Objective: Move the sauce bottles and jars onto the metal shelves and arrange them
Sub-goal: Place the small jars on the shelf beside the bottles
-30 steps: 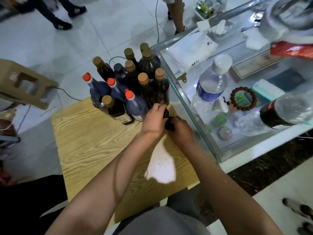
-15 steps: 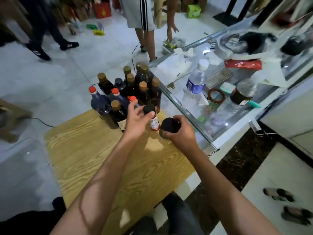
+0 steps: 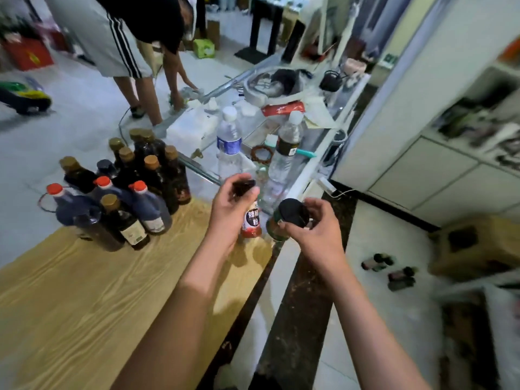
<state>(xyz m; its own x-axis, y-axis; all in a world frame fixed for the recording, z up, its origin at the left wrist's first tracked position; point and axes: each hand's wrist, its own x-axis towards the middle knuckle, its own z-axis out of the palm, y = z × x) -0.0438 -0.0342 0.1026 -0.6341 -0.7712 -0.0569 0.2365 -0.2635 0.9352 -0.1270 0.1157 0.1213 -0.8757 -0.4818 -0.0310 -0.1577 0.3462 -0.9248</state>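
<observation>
Hands lifted above table (image 3: 84, 291): left hand (image 3: 229, 212) grips red-labelled bottle (image 3: 251, 220); right hand (image 3: 315, 229) pinches black-lidded jar (image 3: 284, 220), contents blurred.

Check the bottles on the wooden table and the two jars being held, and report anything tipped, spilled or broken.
Nothing stands out. The bottles stand upright and capped on the wooden table, with no spill visible. The left hand holds a red-labelled jar and the right hand a black-lidded jar, both lidded.

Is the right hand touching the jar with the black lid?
Touching. The head view shows the right hand with its fingers curled round the black lid of the jar.
</observation>
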